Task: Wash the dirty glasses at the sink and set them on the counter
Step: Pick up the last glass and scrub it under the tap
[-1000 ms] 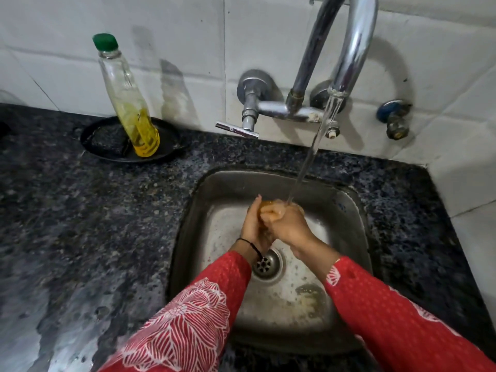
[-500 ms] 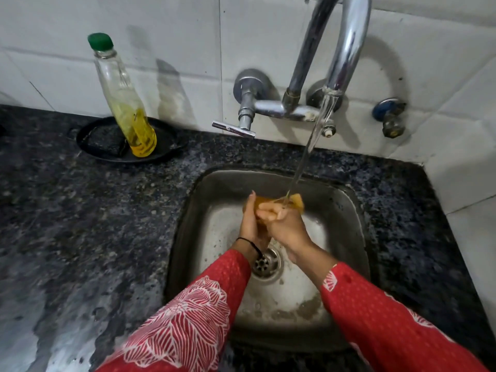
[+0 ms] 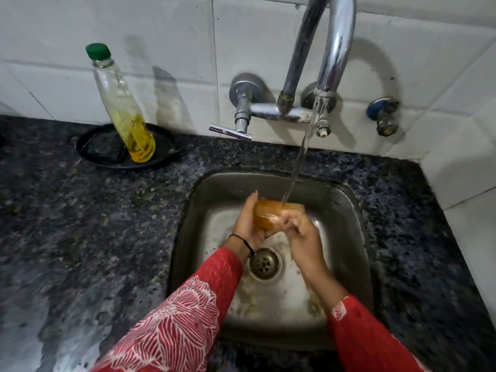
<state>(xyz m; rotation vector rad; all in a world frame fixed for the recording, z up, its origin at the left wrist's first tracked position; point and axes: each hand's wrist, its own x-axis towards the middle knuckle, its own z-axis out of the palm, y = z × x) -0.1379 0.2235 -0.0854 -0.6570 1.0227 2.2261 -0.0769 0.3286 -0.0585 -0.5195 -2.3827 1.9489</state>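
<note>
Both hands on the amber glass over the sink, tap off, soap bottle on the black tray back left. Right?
Not quite: the tap is on. The head view shows a stream of water falling from the spout onto the amber glass. The rest holds: left hand and right hand both hold it over the sink, and the soap bottle stands on the black tray back left.

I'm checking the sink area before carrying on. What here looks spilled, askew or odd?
The bottle leans against the wall on its black tray. Brownish residue stains the sink floor near the drain. Nothing else stands out.
</note>
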